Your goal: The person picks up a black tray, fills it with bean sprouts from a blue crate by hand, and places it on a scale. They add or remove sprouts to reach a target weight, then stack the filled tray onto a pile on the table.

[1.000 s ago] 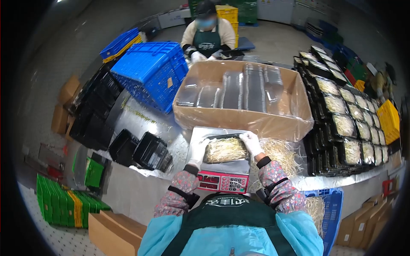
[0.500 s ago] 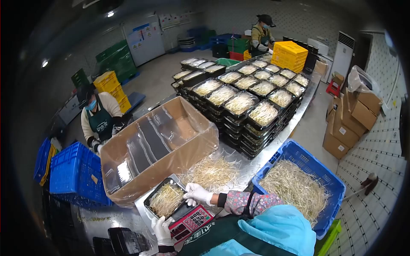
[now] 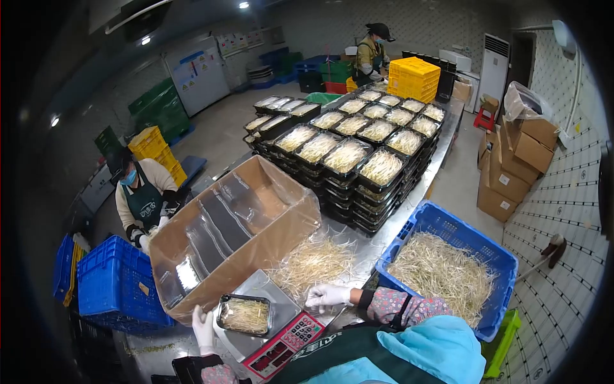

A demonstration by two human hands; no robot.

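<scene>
A black tray of bean sprouts [image 3: 247, 315] lies on the metal plate of a scale [image 3: 272, 297] with a red keypad [image 3: 300, 331]. My gloved left hand [image 3: 204, 328] is at the tray's left side, fingers stretched upward and apart, close to the carton's lower corner. To the right of the scale, my gloved right hand [image 3: 329, 296] reaches left with its fingers extended, at the near edge of a loose pile of sprouts [image 3: 313, 262] on the metal table.
A carton [image 3: 256, 246] of plastic trays stands behind the scale. Stacked packs of sprouts [image 3: 345, 157] fill the table beyond. A blue crate [image 3: 476, 240] of sprouts is at right, more blue crates [image 3: 118, 281] at left. Two people [image 3: 144, 198] work farther off.
The tray, tilted between both hands before, now lies flat on the scale. My left hand has moved left and up to its side; my right hand has moved right, off the tray.
</scene>
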